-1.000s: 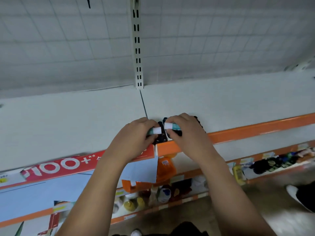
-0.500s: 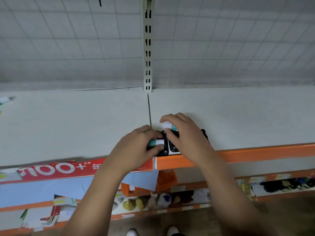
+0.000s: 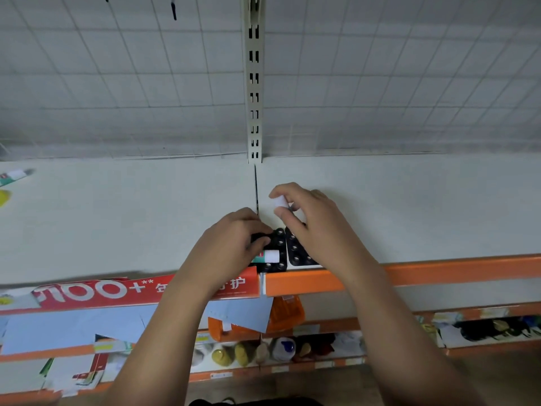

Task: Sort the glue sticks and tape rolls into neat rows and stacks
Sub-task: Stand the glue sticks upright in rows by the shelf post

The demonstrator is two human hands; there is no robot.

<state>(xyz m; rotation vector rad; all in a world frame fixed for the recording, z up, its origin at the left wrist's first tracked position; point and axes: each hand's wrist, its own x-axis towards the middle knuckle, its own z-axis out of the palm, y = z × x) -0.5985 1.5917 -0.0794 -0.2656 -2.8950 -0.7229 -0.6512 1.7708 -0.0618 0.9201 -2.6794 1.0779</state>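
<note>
Since a second ago the two sticks, then held end to end over the trays, have parted: the right hand (image 3: pixel 316 227) has drawn its one up and back toward the wall, and the left hand (image 3: pixel 231 247) has brought its one down toward the shelf's front edge.

All of this sits on a white shelf (image 3: pixel 117 224) with an orange front rail (image 3: pixel 439 271). Two black dimpled trays (image 3: pixel 298 256) lie side by side just behind that rail, probably as holders that keep the sticks in straight rows.

The left hand's fingers are curled round the left glue stick (image 3: pixel 268 256), which lies crosswise on the left tray with its white cap pointing right, apparently being seated there. The right hand pinches the right glue stick (image 3: pixel 281 202) between thumb and forefinger, clear of the trays, likely kept out of the way until the first one is placed.

A stray glue stick (image 3: pixel 14 175) lies well apart at the shelf's far left, not yet sorted.
</note>
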